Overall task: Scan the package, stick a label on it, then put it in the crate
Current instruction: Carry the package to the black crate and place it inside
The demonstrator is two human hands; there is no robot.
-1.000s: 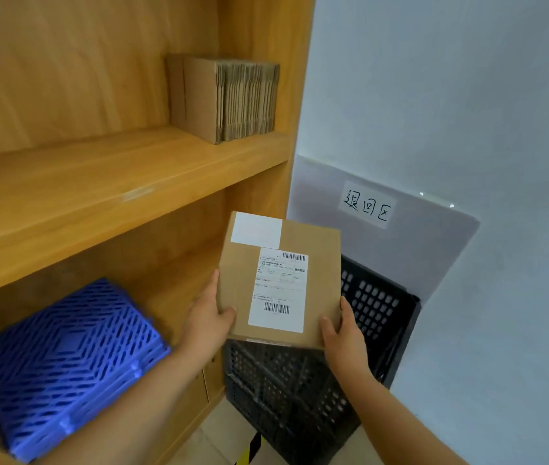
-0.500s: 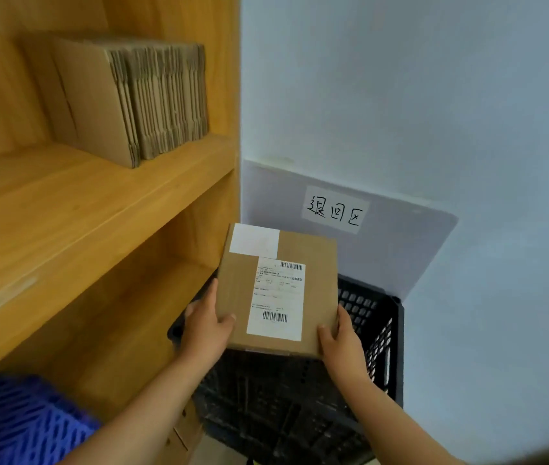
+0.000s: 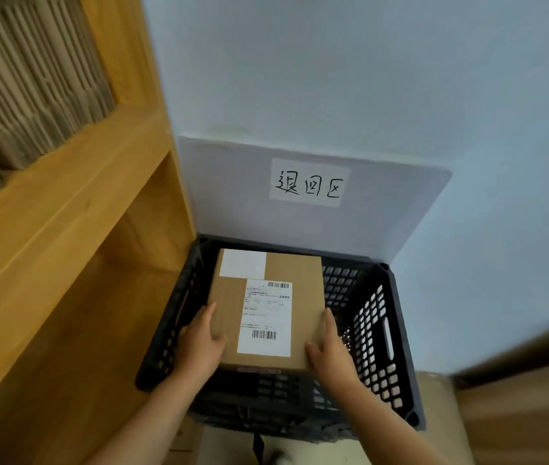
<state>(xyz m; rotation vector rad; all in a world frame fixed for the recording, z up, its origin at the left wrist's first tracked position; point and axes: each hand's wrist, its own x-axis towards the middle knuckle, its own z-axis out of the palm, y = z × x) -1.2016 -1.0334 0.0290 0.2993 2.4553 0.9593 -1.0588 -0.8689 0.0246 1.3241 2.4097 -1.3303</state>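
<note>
A brown cardboard package (image 3: pixel 303 290) sits level inside the opening of a black slotted plastic crate (image 3: pixel 388 333). On its top are a printed shipping label (image 3: pixel 264 318) with barcodes and a blank white label (image 3: pixel 242 263) at the far left corner. My left hand (image 3: pixel 199 340) grips the package's near left edge. My right hand (image 3: pixel 328 350) grips its near right edge. The crate's floor is hidden beneath the package, so I cannot tell whether the package rests on it.
A wooden shelf unit (image 3: pixel 65 250) stands tight against the crate's left side, with flattened cardboard boxes (image 3: pixel 28 82) on its upper shelf. A grey board with a handwritten paper sign (image 3: pixel 310 182) leans on the wall behind the crate. Brown cardboard (image 3: pixel 528 391) shows at the right.
The package has gone down from above the crate's rim into the crate, both hands staying on its edges. My view has swung right and down, and the blue crate has left the frame.
</note>
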